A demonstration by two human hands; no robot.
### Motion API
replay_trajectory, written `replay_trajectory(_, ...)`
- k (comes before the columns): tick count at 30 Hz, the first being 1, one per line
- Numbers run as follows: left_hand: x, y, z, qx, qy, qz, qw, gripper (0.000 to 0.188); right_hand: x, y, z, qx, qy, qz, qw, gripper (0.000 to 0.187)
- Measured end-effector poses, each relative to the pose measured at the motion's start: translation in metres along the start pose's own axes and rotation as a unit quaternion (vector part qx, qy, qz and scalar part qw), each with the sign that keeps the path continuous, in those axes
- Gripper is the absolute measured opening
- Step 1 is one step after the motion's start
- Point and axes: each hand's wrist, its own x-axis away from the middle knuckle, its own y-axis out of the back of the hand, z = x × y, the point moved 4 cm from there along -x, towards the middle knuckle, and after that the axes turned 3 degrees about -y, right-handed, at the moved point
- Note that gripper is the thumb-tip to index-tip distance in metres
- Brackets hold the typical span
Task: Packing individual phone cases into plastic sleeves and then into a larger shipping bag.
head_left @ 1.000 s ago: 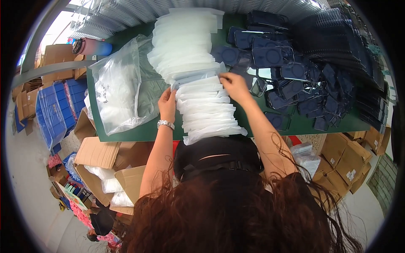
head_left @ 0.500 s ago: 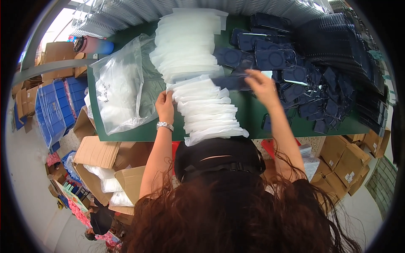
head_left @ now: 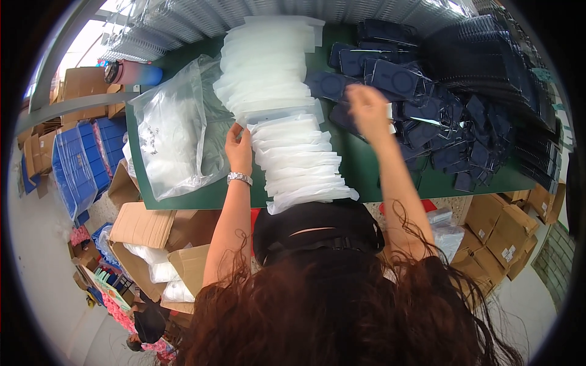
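Observation:
A long overlapping row of translucent white plastic bags runs down the green table toward me. My left hand, with a metal watch on the wrist, pinches the left edge of a bag midway along the row. That bag lies flat and looks greyish. Nearer me, the white bags bunch into folds. To the right, my right hand hovers over dark blue phone cases, many in clear packaging. Motion smears its fingers, so whether it holds a case is unclear. One dark case lies just beside it.
A large clear bag of white contents covers the table's left side. Stacked dark trays rise at the right; clear trays line the back. A pink-blue bottle stands back left. Cardboard boxes flank me below the table.
My right hand has moved slightly up and left. The dark case that stretched between it and the bag row no longer shows there. My left hand stays at the bag edge.

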Motion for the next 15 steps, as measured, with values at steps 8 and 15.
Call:
replay_trajectory(8, -0.004, 0.003, 0.013, -0.049, 0.07, 0.029, 0.996, 0.028, 0.035, -0.098, -0.042, -0.047, -0.138, 0.085, 0.986, 0.024)
replay_trajectory(15, -0.003, 0.002, 0.013, 0.011, -0.004, 0.007, 1.0, 0.013, 0.051, -0.099, -0.045, -0.174, -0.209, 0.137, 0.952, 0.025)
